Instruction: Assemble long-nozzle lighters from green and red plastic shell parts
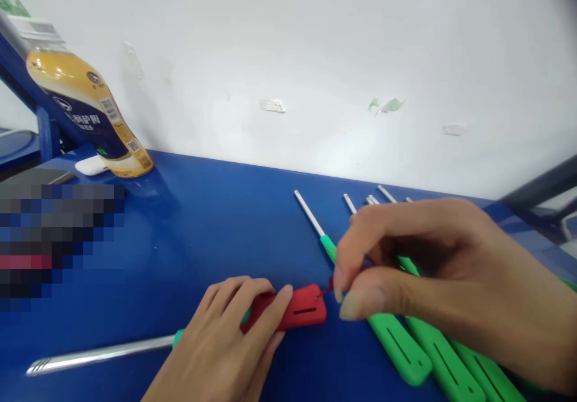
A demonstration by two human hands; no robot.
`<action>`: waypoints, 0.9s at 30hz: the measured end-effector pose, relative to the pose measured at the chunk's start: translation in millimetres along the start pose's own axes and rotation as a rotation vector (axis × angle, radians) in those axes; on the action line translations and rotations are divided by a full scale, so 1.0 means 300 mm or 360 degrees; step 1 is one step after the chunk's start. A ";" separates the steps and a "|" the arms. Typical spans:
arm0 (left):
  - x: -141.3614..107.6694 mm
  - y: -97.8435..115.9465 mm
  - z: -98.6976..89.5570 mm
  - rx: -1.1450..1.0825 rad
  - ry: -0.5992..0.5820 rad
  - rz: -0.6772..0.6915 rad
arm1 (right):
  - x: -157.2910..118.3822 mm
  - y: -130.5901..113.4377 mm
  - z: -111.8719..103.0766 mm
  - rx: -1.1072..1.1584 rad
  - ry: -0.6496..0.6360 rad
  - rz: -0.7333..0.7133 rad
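Observation:
My left hand (229, 330) grips a tool with a red handle (304, 309) and holds it down on the blue table. Teal shows beside my fingers, and the tool's silver metal shaft (108, 352) points left, ending in a slanted, grooved tip. My right hand (419, 270) is closed in a pinch just past the handle's end. A thin red piece (328, 289) runs from its fingertips to the small hole in the handle. Something dark purple shows between those fingers; its kind is mostly hidden.
Several tools with green handles (401, 348) and silver shafts lie under and beside my right hand. A bottle with a yellow and dark blue label (90, 107) stands at the back left by a white object (91, 165). A white wall (315, 41) rises behind the blue table (216, 210).

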State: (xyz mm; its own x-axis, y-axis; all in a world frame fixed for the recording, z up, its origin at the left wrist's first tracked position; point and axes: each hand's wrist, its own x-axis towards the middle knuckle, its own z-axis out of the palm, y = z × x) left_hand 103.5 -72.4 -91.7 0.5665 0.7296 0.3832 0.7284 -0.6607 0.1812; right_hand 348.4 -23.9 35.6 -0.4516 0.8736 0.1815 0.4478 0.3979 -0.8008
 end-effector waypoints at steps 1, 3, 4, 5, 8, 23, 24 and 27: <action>0.001 0.005 -0.002 0.0005 0.0002 -0.0016 | -0.001 0.002 -0.004 0.0003 0.0000 0.0001; 0.003 0.012 -0.004 0.0006 0.0030 -0.0026 | -0.003 0.008 -0.010 0.0092 -0.0058 -0.0007; 0.004 0.014 -0.004 0.0003 0.0045 -0.0021 | -0.005 0.011 -0.012 0.0134 -0.0083 0.0003; 0.004 0.015 -0.003 0.0001 0.0055 -0.0018 | -0.006 0.014 -0.013 0.0148 -0.0083 0.0020; 0.003 0.012 0.001 0.0014 0.0056 -0.0028 | -0.010 0.015 -0.006 -0.0013 0.0095 0.0054; 0.006 -0.003 -0.004 0.0064 0.0079 0.0013 | -0.018 0.003 0.009 -0.0208 0.0247 -0.0149; 0.007 -0.001 -0.005 0.0057 0.0079 -0.0003 | -0.022 0.001 0.009 -0.0195 0.0242 -0.0204; 0.010 0.002 -0.007 0.0054 0.0105 0.0022 | -0.029 0.000 0.013 -0.0136 0.0190 -0.0279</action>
State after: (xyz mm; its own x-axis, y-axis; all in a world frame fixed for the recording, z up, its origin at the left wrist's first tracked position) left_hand 104.7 -71.0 -88.5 0.5510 0.7064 0.4444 0.7338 -0.6637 0.1451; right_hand 349.1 -32.6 31.9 -0.4359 0.8141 0.3837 0.4365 0.5641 -0.7009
